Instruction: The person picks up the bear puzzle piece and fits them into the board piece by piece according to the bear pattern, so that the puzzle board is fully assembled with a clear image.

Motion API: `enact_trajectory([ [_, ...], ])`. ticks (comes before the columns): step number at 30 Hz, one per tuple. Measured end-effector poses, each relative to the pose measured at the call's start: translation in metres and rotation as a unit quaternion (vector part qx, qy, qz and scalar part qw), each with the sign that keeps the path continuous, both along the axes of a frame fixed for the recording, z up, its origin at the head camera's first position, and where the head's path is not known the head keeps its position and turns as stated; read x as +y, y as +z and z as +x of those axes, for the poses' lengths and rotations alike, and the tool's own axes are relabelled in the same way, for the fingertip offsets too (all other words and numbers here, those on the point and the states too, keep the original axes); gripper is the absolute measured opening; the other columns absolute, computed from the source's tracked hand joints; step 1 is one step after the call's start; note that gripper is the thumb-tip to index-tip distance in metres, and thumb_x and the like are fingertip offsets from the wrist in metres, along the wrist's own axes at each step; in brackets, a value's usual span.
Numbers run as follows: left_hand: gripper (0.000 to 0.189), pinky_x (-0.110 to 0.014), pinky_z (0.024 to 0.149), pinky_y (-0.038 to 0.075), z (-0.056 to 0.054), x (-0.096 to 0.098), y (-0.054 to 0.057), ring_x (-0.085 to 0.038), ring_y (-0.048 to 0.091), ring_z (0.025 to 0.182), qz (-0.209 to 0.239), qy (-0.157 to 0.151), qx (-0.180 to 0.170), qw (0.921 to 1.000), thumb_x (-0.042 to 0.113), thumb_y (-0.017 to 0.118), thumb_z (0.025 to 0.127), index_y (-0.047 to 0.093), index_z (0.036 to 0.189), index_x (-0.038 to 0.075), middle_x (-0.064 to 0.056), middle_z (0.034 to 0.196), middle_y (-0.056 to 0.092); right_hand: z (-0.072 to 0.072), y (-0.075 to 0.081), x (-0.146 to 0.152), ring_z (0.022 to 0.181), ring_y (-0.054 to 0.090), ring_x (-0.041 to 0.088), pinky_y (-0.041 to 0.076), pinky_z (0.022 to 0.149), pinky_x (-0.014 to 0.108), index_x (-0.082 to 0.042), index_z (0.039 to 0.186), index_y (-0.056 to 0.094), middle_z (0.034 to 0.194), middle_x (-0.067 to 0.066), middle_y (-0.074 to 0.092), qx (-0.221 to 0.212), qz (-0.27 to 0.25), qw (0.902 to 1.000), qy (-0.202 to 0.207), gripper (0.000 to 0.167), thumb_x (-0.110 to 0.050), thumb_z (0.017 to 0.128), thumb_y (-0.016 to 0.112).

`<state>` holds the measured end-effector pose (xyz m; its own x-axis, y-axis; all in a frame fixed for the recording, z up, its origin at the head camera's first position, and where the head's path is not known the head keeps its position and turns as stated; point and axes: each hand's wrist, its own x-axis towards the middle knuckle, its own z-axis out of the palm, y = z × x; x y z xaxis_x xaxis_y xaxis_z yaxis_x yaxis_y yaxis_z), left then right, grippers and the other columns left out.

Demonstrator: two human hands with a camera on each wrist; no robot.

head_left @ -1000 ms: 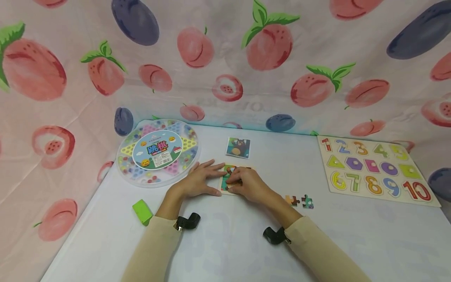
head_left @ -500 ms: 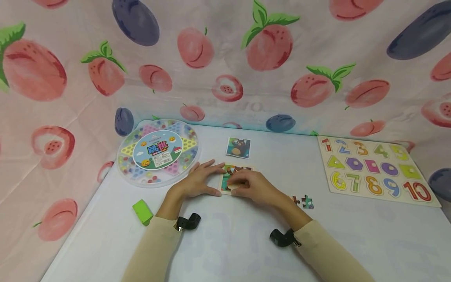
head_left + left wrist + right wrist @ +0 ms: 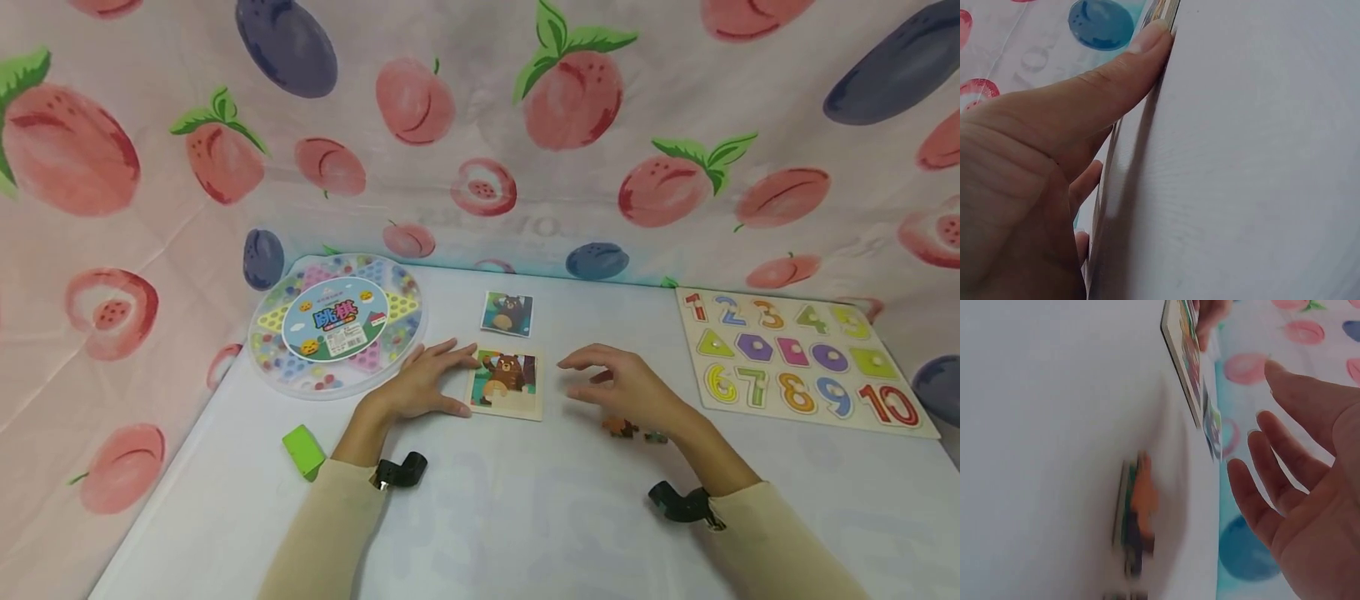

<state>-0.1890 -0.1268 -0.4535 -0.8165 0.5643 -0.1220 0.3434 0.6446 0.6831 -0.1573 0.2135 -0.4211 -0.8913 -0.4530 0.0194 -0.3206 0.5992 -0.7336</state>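
A small wooden jigsaw tray (image 3: 519, 408) with a brown bear picture lies at the middle of the table, bare wood showing at its lower right. My left hand (image 3: 420, 382) rests at its left edge with spread fingers; in the left wrist view the thumb (image 3: 1129, 59) touches that edge. My right hand (image 3: 633, 385) hovers to the right of the tray, fingers loosely bent and holding nothing. Just below it lie loose jigsaw pieces, one brown-orange (image 3: 619, 427) and one greenish (image 3: 656, 437), partly covered by the hand. They look blurred in the right wrist view.
A square bear picture card (image 3: 507, 313) lies behind the tray. At the left are a round Chinese checkers box (image 3: 335, 321) and a bright green block (image 3: 303, 451). A wooden number and shape board (image 3: 806, 364) lies at the right, near the fruit-print cloth (image 3: 525, 225).
My right hand has let go of a piece on the tray and moved right, toward the loose pieces, uncovering the bear picture. The left hand has stayed in place.
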Motion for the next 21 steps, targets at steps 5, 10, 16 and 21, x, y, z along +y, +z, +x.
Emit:
enact_trajectory([
  [5, 0.069, -0.061, 0.130, -0.004, 0.000, 0.000, 0.000, -0.029, 0.016, 0.162, -0.002, 0.003, 0.000, 1.0000, 0.034, 0.088, 0.077, 0.061, 0.139, 0.021, 0.004, 0.167, 0.037, 0.008, 0.002, 0.029, 0.128, 0.059, 0.031, 0.054, 0.104, 0.055, -0.014, 0.130, 0.068, 0.135, 0.005, 0.067, -0.004, 0.033, 0.9991, -0.026, 0.046, -0.026, 0.088, 0.081],
  [10, 0.067, -0.060, 0.130, -0.005, 0.000, 0.002, 0.000, -0.028, 0.015, 0.162, -0.001, 0.005, -0.005, 1.0000, 0.033, 0.088, 0.077, 0.061, 0.138, 0.021, 0.004, 0.167, 0.036, 0.021, 0.001, 0.048, 0.130, 0.056, 0.034, 0.050, 0.107, 0.059, -0.016, 0.131, 0.066, 0.136, 0.008, 0.066, -0.026, 0.072, 0.9959, -0.048, 0.055, -0.033, 0.082, 0.085],
  [16, 0.066, -0.060, 0.130, -0.005, 0.001, 0.002, 0.000, -0.029, 0.016, 0.162, 0.006, 0.007, -0.008, 0.9999, 0.032, 0.088, 0.077, 0.061, 0.137, 0.020, 0.004, 0.166, 0.038, 0.034, -0.007, 0.062, 0.123, 0.057, 0.031, 0.051, 0.102, 0.055, -0.019, 0.124, 0.069, 0.130, 0.006, 0.067, -0.010, 0.108, 0.9927, -0.052, 0.057, -0.041, 0.076, 0.089],
  [21, 0.066, -0.060, 0.130, -0.005, 0.000, 0.002, -0.001, -0.029, 0.015, 0.162, 0.010, 0.007, -0.011, 0.9999, 0.032, 0.088, 0.077, 0.062, 0.137, 0.019, 0.004, 0.166, 0.038, 0.041, -0.016, 0.068, 0.122, 0.054, 0.023, 0.048, 0.102, 0.043, -0.023, 0.117, 0.071, 0.125, -0.001, 0.069, -0.011, 0.110, 0.9922, -0.058, 0.051, -0.040, 0.073, 0.090],
])
